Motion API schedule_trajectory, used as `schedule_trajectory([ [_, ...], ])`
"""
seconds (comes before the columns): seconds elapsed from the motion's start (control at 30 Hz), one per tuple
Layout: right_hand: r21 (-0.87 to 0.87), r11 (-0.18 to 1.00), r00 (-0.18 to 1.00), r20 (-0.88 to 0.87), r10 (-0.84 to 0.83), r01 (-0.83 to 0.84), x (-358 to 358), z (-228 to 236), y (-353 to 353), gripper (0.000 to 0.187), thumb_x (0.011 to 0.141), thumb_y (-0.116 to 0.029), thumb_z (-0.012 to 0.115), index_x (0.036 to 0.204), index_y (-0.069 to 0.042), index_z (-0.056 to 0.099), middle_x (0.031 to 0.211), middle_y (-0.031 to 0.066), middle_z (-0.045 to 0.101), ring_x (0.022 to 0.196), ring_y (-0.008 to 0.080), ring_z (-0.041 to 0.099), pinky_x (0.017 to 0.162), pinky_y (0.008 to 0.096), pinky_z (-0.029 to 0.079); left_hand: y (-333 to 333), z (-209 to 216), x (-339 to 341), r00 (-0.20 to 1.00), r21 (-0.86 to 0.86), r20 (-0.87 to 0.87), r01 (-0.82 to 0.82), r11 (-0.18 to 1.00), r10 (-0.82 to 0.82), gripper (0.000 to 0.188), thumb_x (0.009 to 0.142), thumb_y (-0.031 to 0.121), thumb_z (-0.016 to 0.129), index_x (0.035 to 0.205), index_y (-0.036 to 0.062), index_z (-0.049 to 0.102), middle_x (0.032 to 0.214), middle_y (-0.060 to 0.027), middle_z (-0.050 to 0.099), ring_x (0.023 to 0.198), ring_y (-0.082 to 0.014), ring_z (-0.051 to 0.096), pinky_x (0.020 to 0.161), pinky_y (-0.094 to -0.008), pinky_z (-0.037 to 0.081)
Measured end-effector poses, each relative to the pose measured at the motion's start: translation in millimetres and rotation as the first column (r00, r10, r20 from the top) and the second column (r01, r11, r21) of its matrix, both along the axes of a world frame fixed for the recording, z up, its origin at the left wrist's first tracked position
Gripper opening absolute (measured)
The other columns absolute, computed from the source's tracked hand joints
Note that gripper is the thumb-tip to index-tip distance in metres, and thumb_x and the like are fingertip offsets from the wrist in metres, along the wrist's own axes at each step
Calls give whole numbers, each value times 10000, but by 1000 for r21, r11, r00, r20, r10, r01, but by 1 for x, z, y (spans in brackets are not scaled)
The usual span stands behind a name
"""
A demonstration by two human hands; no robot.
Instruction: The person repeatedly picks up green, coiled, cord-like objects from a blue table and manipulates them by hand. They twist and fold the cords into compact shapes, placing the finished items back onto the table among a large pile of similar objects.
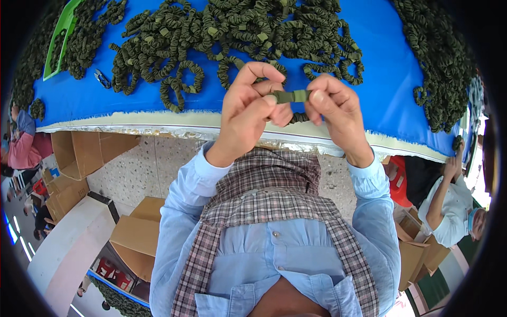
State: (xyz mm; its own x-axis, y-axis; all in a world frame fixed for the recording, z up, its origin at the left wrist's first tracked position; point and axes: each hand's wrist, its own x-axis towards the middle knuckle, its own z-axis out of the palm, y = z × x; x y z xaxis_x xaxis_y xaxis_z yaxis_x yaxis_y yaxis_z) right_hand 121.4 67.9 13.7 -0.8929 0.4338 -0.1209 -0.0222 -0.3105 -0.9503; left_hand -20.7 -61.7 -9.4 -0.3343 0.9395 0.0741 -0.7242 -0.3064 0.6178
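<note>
Between my two hands is an olive-green gathered fabric loop with a flat joining piece (293,96), held above the table's near edge. My left hand (247,108) pinches one end of the flat piece between thumb and forefinger. The other end sits in a pinch of my right hand (337,107). Part of the gathered loop shows below, and my fingers hide the rest. Just beyond my hands, a big heap of similar gathered loops (227,34) lies on the blue cloth (388,90), with several strays along its near side.
Small snips (102,78) lie left of the heap, near a green tray (48,66) with more loops. Another pile of loops (435,58) covers the right side. Cardboard boxes (134,238) stand below at left. A co-worker in a pale top (449,208) sits at the right.
</note>
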Motion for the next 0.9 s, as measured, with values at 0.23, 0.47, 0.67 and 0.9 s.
schedule_trajectory([
  [0.23,31,999,999,20,-39,39,3,3,-8,190,930,-180,595,831,-19,575,639,-6,519,549,39,441,505,207,337,-7,23,3,729,-199,-684,-222,955,27,350,754,-6,685,1087,15,581,725,-7,602,531,-1,393,466,-185,282],
  [0.47,25,999,999,6,-48,48,4,3,-11,166,914,-125,585,779,-31,557,615,-3,518,548,45,440,521,219,326,-5,15,10,546,-120,-829,-386,915,122,287,700,26,787,974,42,703,755,5,661,552,6,469,454,-157,292],
  [0.67,-90,992,995,-27,-94,91,6,5,-10,155,875,-71,573,732,-38,524,595,-2,491,526,62,424,510,236,306,-9,23,6,648,-240,-758,-375,895,68,119,741,29,731,845,37,674,629,37,604,498,19,425,432,-173,291],
  [0.9,-119,987,992,-48,-115,109,8,7,-10,157,870,-75,575,728,-37,520,587,-4,476,519,61,418,509,240,301,-12,15,6,671,-200,-734,-355,913,100,122,755,17,714,843,20,631,569,60,532,495,17,412,443,-179,290],
])
